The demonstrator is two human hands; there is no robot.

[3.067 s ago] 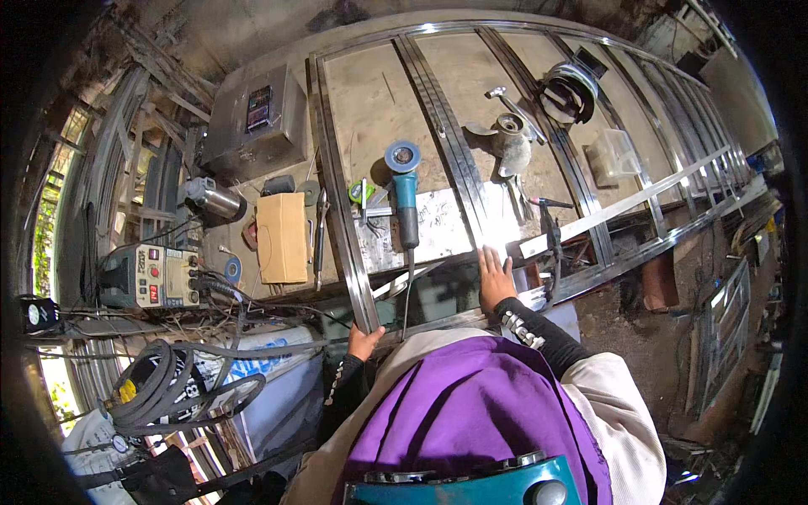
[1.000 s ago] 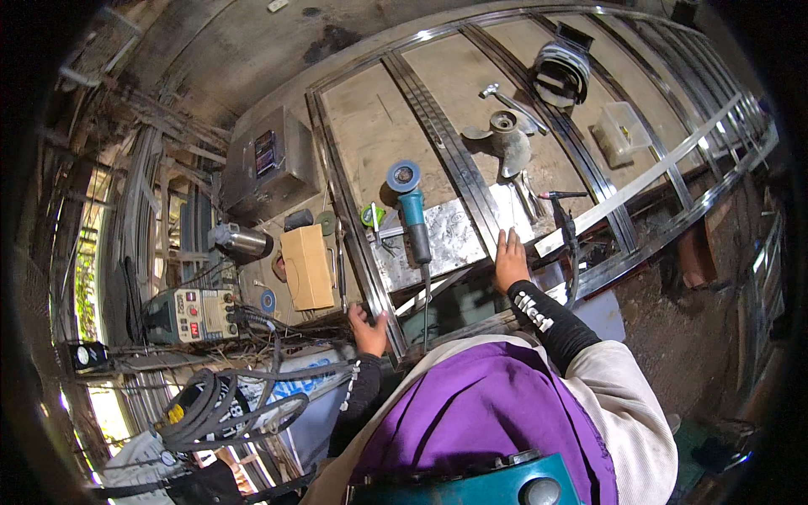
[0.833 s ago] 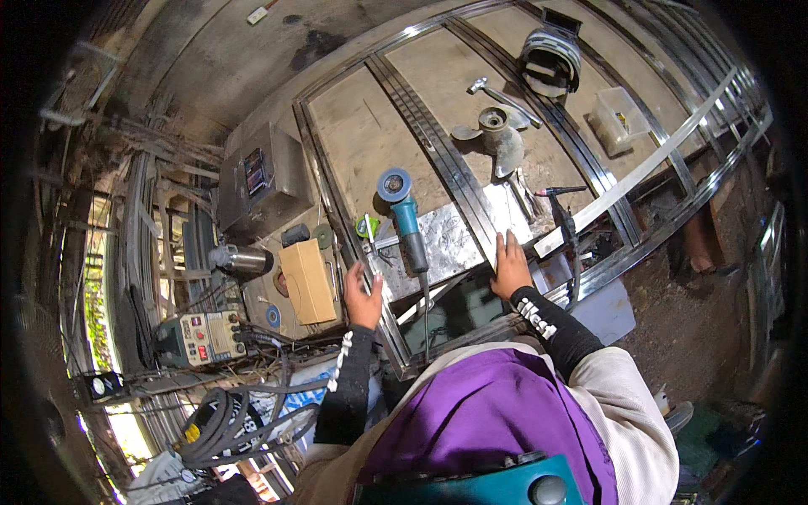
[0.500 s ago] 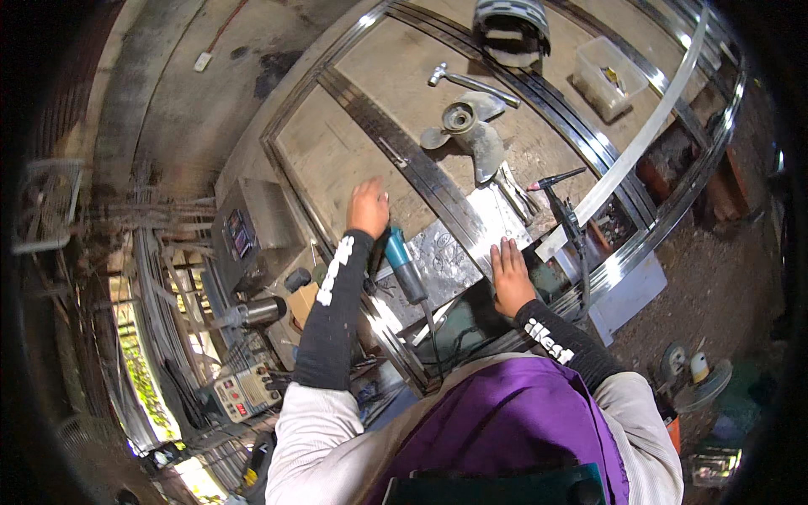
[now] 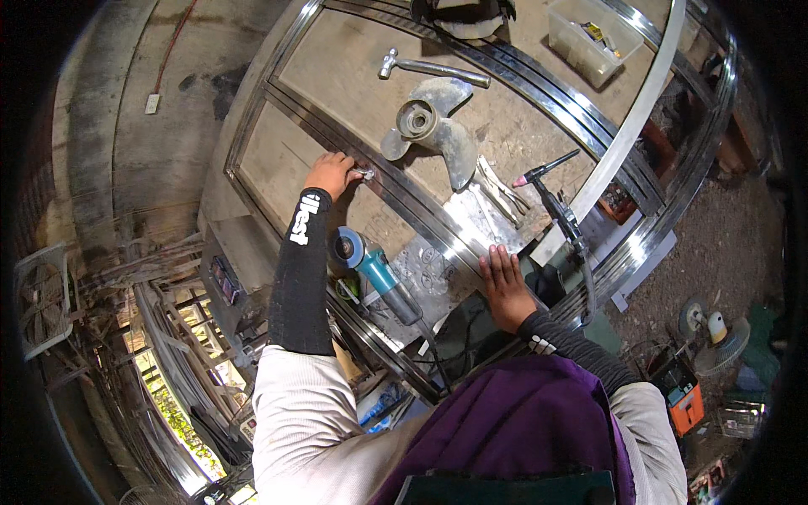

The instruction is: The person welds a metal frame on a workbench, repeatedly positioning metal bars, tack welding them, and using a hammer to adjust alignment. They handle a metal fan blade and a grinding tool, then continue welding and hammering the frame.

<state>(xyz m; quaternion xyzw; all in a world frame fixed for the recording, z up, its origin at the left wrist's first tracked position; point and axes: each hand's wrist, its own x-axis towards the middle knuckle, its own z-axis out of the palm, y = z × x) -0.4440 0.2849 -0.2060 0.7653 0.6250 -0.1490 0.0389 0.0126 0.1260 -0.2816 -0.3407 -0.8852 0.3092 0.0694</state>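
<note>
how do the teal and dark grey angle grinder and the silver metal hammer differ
The teal and dark grey angle grinder has a round disc at one end; the silver metal hammer has a small head. The grinder trails a cord; the hammer has none. The grinder's body is thick, the hammer's handle slim. Both lie unheld.

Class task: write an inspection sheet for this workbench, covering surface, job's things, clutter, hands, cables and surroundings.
Surface: tan tabletop, marked, under a metal frame.
Job's things: metal bar, with a small metal piece on it.
Clutter: hammer, propeller, angle grinder, pliers, clear box.
Hands: left hand at the small metal piece, grip unclear; right hand flat on the metal bar.
Cables: grinder cord and torch hose trail toward the person.
Surroundings: stained wall upper left; orange-and-black box lower right.
</note>
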